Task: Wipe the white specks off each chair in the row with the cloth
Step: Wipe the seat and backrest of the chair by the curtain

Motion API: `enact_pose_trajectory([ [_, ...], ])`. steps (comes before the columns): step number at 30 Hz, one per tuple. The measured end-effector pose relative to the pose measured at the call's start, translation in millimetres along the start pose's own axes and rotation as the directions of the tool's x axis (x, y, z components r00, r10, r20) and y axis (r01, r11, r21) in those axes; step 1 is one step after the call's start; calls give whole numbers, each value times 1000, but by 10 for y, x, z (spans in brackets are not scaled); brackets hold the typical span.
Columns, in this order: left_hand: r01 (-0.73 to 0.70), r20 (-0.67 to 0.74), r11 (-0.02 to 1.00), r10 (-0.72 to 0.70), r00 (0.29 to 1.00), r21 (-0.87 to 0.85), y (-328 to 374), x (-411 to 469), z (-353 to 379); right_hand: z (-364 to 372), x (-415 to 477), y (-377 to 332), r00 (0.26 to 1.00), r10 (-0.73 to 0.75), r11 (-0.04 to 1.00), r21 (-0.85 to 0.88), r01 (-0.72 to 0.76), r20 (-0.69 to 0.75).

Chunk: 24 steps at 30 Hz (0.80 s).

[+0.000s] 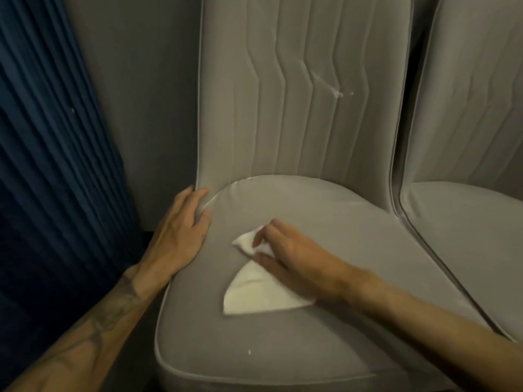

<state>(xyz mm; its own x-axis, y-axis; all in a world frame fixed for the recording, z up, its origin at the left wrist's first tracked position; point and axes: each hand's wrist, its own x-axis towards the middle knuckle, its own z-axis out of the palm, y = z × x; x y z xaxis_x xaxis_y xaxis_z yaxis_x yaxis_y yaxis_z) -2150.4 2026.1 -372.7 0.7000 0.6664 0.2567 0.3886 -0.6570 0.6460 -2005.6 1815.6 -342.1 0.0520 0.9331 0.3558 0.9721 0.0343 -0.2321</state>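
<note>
While bracing the chair (283,349) with the left hand (181,233) flat on its seat edge, pinched the cloth (254,295) mid-seat in the curled fingers (270,229) of the right hand (294,264), presumably to scrub, with backrest specks (338,93) unwiped.

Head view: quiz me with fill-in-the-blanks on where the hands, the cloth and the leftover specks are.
The right hand pinches the white crumpled cloth on the ____ of the grey upholstered chair.
The left hand rests on the seat's ____ edge.
A smear of white specks shows on this chair's ____.
A second grey chair stands to its ____.
Missing words: seat; left; backrest; right.
</note>
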Motion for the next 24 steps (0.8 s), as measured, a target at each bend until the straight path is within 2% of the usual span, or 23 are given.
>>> enact_pose_trajectory([
  [3,-12,0,1000,12,1000,-3,-12,-11,1,45,336,272,981,187,982,-24,-189,-50],
  [5,-13,-6,1000,13,1000,-4,-20,-11,4,135,455,172,967,246,969,-20,-247,-65],
  [6,-11,-10,1000,11,1000,-6,-23,-5,4,174,437,45,973,222,975,-4,-222,-68],
  [9,-18,-8,999,18,1000,-31,-54,14,17,224,199,-343,999,-23,998,60,26,-42],
  [11,-16,-9,999,16,1000,-37,-75,30,24,193,219,-260,996,-87,996,15,87,-7],
  [12,-7,-13,999,7,1000,-40,-77,34,31,185,311,-150,998,-56,998,-2,56,-14],
  [15,2,-37,998,-4,999,-68,-53,31,49,218,738,219,982,184,983,-6,-185,-43],
  [17,15,-51,994,-21,998,-112,-42,33,53,309,934,209,964,260,965,-12,-261,-49],
  [19,35,-57,985,-45,997,-170,-50,49,56,357,903,8,978,204,979,4,-204,-43],
  [22,50,-45,970,-62,997,-238,-55,80,58,341,607,-246,999,-32,998,45,33,-8],
  [24,54,-24,969,-62,998,-240,-64,101,37,312,620,-164,997,-83,996,-13,83,8],
])
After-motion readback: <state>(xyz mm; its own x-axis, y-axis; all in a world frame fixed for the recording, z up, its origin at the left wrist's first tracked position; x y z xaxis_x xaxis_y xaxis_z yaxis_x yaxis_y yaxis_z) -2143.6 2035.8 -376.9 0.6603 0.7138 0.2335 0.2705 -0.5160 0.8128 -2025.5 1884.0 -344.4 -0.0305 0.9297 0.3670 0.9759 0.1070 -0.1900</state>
